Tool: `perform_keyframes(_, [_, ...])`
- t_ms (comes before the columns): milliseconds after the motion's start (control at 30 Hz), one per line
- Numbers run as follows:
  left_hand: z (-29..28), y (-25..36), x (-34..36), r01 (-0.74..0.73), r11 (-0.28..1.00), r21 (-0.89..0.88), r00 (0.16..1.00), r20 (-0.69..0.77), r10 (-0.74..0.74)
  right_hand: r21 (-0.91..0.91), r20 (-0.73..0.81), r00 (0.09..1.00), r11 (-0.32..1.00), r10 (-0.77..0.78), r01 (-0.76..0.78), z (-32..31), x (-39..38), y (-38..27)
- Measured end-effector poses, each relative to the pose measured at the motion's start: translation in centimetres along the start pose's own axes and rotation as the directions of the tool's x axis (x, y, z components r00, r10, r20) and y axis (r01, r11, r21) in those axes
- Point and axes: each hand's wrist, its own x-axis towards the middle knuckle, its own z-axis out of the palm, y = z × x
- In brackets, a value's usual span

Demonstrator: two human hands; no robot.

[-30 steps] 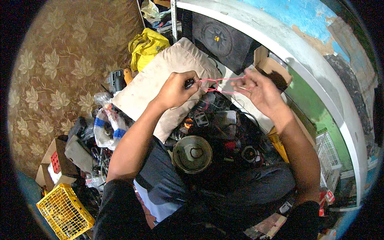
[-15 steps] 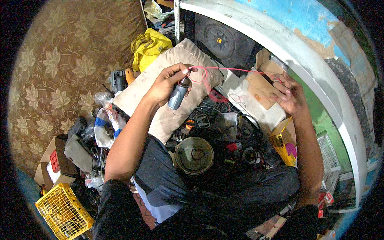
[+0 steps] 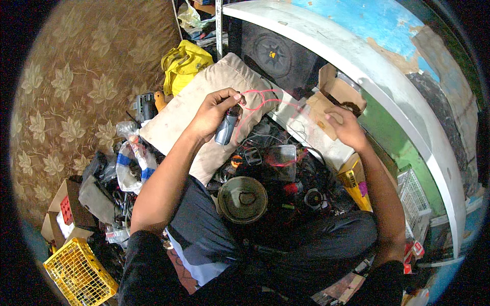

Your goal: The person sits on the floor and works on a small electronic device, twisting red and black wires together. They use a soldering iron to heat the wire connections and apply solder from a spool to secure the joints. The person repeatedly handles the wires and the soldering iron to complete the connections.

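My left hand [image 3: 217, 109] is closed around a small grey-and-black handheld device [image 3: 226, 130], upright over the cushion. A thin red wire [image 3: 270, 102] starts at its pinched thumb and fingertips, loops loosely and trails off to the right. To the right, my right hand [image 3: 348, 127] hovers in front of an opened cardboard box [image 3: 341, 94]. Its fingers are loosely bent and apart, and I see nothing between them. The wire blurs out short of that hand. Below, between my legs, stands a round container [image 3: 242, 206] with something dark in it.
A beige cushion [image 3: 184, 122] lies ahead, with a yellow bag [image 3: 185, 66] and a speaker [image 3: 270, 53] behind it. Tangled cables and a clear plastic box [image 3: 280, 155] fill the middle. A yellow crate [image 3: 81, 273] stands at lower left; a yellow carton [image 3: 356, 183] sits near my right forearm.
My right hand has come inward and down, and its fingers have loosened. The red wire, stretched between the hands before, now hangs slack in loops. My left hand keeps its hold.
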Motion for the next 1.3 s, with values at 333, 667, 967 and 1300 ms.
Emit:
perform_keyframes(333, [2.6,-0.2,0.2,0.001,1.000,-0.015,1.000,-0.028,-0.002,0.402,0.032,0.997,0.913,0.063,-0.071,3.4,3.2,-15.3])
perform_keyframes(667, [3.5,-0.6,0.1,-0.004,0.997,-0.078,0.995,-0.099,-0.004,-0.128,-0.325,0.929,0.982,-0.176,0.141,5.1,2.3,-17.1])
perform_keyframes(967, [4.0,-0.9,0.8,-0.017,1.000,-0.005,0.989,-0.147,0.017,0.772,0.262,0.949,0.552,0.174,-0.314,6.5,2.8,-16.2])
perform_keyframes(1300, [-5.8,0.2,-0.2,-0.155,0.988,-0.026,0.905,-0.405,0.132,0.649,0.108,0.443,0.274,0.890,-0.709,2.9,-2.7,8.2])
